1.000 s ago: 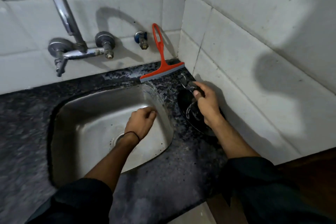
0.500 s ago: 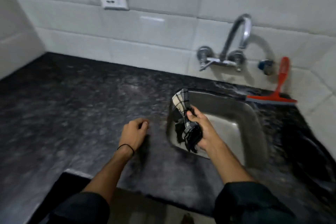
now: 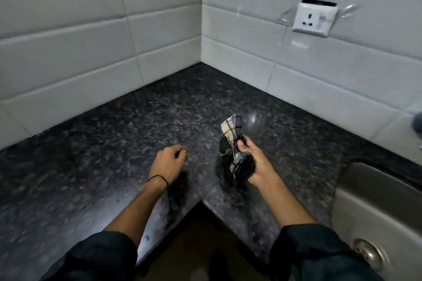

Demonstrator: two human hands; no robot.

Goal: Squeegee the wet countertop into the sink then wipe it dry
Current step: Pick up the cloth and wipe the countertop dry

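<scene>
**Cloth held over the corner surface, sink at the right edge**

At the far left, white wall tiles (image 3: 68,36) run down to the dark speckled surface (image 3: 114,139), which turns an inner corner toward the back. The left hand (image 3: 167,164) rests on the surface near its front edge, fingers loosely curled inward and holding nothing; a thin black band (image 3: 158,179) circles the wrist, and a dark sleeve (image 3: 96,255) covers the forearm lower down.

Just to the right, and apart from the left hand, the right hand (image 3: 253,163) is closed around a bunched checked cloth (image 3: 231,143). The cloth's pale plaid end sticks up above the thumb, and its darker folds hang below the fist, close over the surface; whether they touch it cannot be told.

Further right, a white wall socket (image 3: 314,20) sits on the tiles. At the right edge, the steel sink (image 3: 365,191) is partly in view, its drain (image 3: 367,253) low in the corner.
</scene>
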